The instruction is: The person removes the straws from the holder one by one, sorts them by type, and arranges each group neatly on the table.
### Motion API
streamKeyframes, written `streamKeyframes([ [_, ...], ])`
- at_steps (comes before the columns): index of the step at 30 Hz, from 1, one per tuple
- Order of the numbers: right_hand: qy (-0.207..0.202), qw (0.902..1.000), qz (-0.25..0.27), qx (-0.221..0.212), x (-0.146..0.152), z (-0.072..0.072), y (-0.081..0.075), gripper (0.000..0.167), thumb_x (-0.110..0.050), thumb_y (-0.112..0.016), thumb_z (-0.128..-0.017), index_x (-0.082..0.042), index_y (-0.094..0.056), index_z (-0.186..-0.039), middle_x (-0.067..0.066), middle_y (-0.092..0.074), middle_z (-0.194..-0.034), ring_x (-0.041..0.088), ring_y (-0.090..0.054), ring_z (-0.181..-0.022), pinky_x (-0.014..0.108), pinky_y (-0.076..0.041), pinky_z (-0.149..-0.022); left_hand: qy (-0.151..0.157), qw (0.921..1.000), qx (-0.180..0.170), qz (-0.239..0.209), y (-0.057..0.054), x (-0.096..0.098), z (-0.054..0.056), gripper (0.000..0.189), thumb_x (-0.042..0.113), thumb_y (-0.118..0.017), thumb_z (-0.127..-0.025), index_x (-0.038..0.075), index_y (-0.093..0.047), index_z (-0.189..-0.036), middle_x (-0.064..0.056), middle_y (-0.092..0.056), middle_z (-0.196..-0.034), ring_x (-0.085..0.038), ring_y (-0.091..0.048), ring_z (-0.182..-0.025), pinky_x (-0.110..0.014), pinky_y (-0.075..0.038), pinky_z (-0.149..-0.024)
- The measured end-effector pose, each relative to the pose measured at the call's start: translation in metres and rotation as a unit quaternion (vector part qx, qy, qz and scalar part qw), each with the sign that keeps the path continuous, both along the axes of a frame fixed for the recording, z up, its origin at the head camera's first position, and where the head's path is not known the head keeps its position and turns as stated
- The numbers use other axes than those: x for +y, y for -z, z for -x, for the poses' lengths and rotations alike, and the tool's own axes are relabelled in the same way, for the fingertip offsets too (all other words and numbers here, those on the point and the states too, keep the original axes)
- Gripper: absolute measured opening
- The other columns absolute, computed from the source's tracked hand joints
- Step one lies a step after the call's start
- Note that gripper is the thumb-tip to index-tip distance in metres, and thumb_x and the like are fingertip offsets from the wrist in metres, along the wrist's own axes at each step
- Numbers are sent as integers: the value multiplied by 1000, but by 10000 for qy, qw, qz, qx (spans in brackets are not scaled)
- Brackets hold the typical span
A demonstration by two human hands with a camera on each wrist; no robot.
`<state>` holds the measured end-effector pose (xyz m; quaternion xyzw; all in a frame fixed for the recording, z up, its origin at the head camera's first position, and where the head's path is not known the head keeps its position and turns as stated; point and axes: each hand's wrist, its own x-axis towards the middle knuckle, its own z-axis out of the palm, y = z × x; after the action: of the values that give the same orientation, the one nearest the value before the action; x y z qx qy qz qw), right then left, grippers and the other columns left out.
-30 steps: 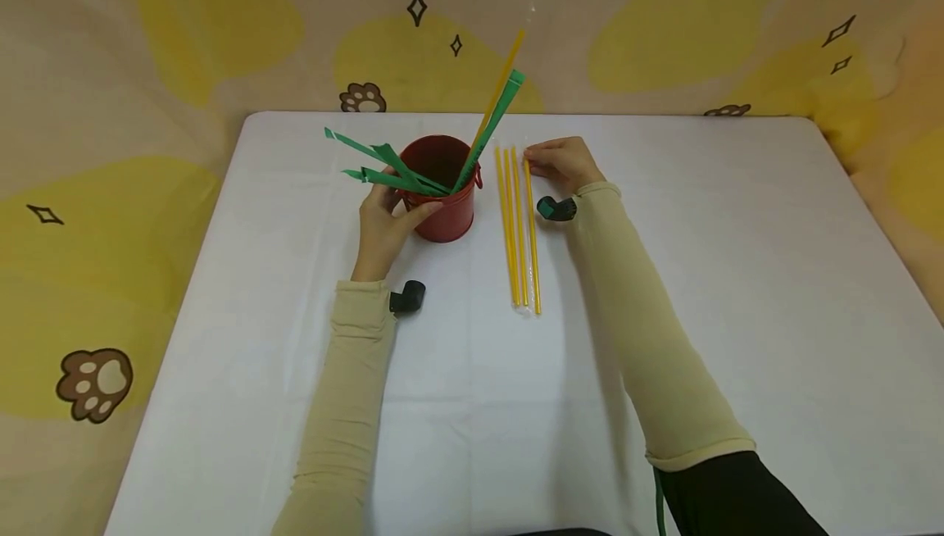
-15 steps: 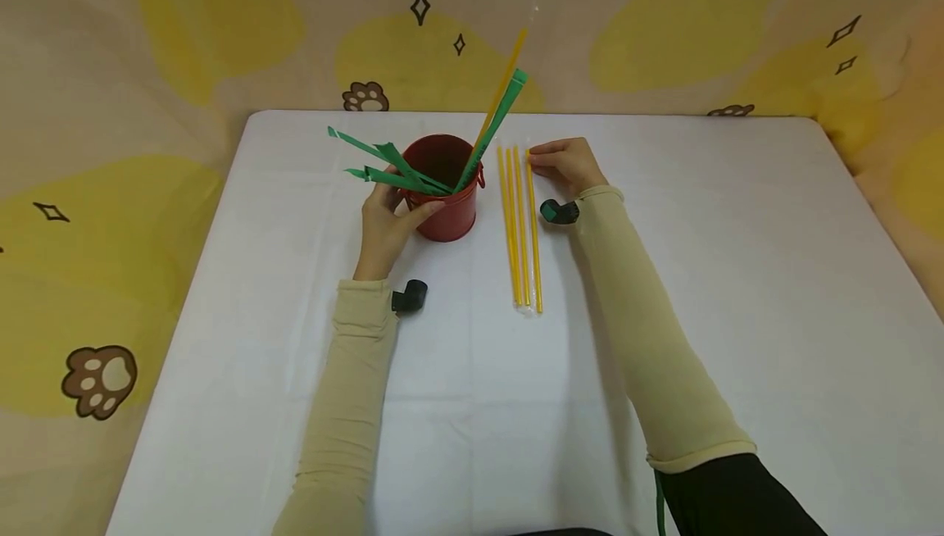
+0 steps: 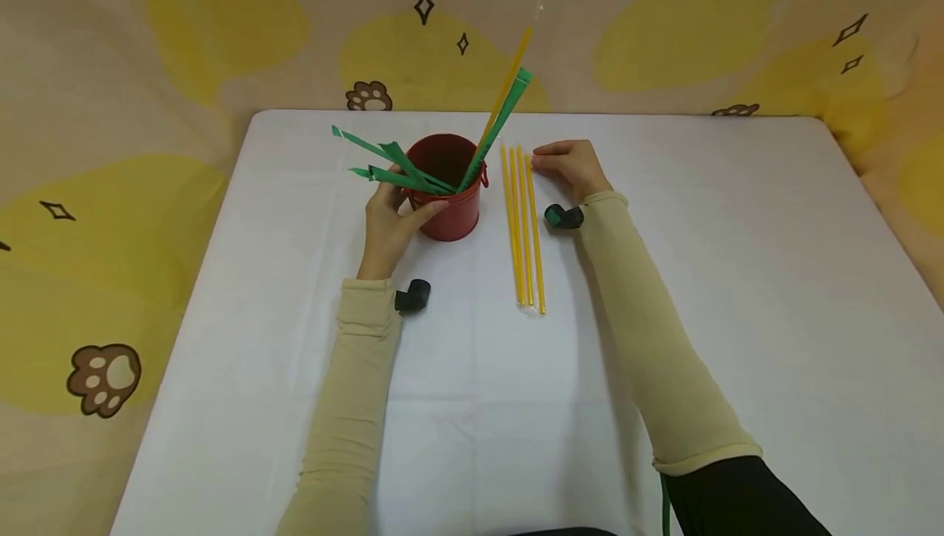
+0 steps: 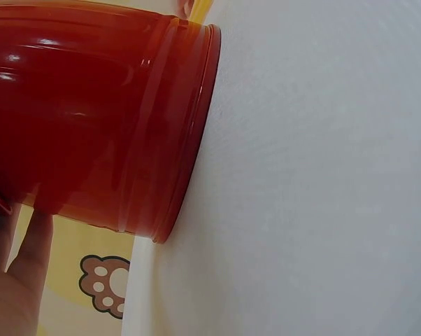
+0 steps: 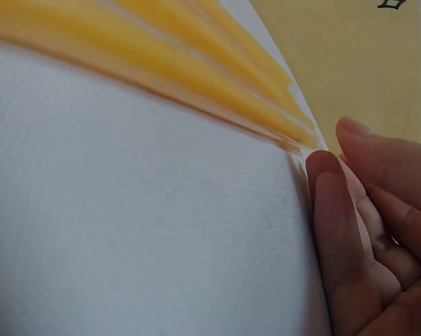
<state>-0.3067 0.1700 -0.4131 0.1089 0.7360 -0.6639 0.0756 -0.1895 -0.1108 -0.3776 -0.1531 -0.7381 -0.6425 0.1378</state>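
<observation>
Straws (image 3: 525,229) now closer at far ends

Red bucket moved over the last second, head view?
No. Judged against the far edge of the white table, the red bucket shows no visible shift; both drift slightly rightward in frame together.

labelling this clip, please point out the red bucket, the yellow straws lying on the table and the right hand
red bucket (image 3: 455,219), head view, on its front outer wall
yellow straws (image 3: 525,229), head view, midway along one straw
right hand (image 3: 578,165), head view, on its back
</observation>
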Motion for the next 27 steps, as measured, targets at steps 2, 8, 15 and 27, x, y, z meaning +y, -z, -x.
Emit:
streamKeyframes([
  [2,-45,9999,143,6,2,0,1,29,-1,-73,-80,8,-67,-107,7,-66,-89,10,-65,-74,19,-55,-72,11,10000,37,13,0,0,0,58,-1,-73,-79,-8,-47,-130,-21,-53,-130,-31,-50,-121,-38,-40,-104],
  [8,-159,9979,616,76,4,-4,-3,35,-3,-71,-82,9,-63,-114,8,-67,-93,14,-64,-81,21,-55,-74,30,10000,21,20,0,0,1,57,-2,-73,-79,-8,-47,-130,-21,-53,-130,-31,-50,-122,-38,-40,-104],
  [15,-198,9844,1530,841,-3,-17,-32,23,-2,-67,-85,6,-67,-106,10,-68,-92,22,-65,-84,24,-55,-76,53,10000,7,9,0,1,1,57,-2,-73,-79,-8,-47,-130,-22,-53,-130,-32,-50,-121,-38,-40,-104],
  [27,-432,9496,2285,2103,-21,-44,-98,14,3,-67,-84,7,-69,-97,13,-66,-88,24,-62,-79,27,-53,-77,-11,10000,-19,74,-1,0,-1,57,0,-73,-80,-7,-48,-130,-21,-53,-130,-31,-50,-121,-38,-40,-104],
])
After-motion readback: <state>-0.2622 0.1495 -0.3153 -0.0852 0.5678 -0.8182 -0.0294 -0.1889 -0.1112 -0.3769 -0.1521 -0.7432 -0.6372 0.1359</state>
